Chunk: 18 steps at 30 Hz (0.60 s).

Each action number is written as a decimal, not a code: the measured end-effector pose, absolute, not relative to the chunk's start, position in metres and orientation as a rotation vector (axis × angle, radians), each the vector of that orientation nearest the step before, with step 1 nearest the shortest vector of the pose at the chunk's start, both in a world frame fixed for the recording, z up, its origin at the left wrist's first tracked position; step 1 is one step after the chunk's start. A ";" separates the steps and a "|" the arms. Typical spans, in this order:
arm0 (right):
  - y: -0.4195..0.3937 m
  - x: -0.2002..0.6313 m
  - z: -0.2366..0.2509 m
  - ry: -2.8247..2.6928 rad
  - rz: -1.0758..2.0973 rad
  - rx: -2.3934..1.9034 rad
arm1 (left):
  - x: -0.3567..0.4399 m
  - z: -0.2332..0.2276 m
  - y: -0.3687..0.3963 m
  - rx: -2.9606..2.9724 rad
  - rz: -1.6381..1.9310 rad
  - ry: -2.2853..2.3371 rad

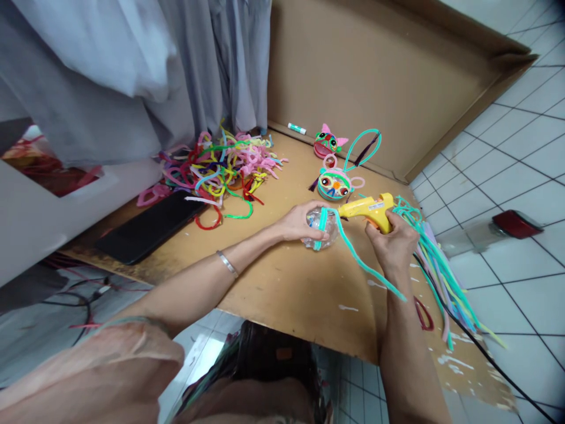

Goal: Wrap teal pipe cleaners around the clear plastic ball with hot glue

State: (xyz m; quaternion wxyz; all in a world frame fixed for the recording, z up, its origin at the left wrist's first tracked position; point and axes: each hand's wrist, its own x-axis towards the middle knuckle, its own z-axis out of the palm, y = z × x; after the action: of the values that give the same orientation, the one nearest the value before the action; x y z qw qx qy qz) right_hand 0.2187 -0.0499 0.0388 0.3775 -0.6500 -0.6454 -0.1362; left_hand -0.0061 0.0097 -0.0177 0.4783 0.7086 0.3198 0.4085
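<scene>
The left hand [300, 222] holds a clear ball [321, 228] wrapped with a teal pipe cleaner [357, 259], while the right hand [392, 241] grips a yellow glue gun [368, 207] touching it.

The left hand [299, 222] covers much of the clear ball [321, 228], so its far side and contents cannot be made out. The right hand [392, 244] hides the handle of the yellow glue gun [368, 207]. The black cord [485, 353] runs out at the bottom right edge. The label on the small tube [297, 128] is too small to read. Both arms are cut off by the lower edge.
</scene>
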 end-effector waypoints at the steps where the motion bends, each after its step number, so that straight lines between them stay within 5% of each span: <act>1: -0.050 0.219 0.039 -1.655 -0.346 -1.660 | -0.006 -0.018 0.010 1.730 0.998 0.777; 18: -0.026 0.257 0.006 -1.312 -0.167 -2.191 | -0.008 -0.016 0.009 1.693 0.980 0.819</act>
State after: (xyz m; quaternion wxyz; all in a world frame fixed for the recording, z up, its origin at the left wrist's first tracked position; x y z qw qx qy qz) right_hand 0.2573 -0.0260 0.0061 0.2869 -0.8201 -0.4911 -0.0624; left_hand -0.0077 0.0093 -0.0162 0.4885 0.6965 0.3371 0.4032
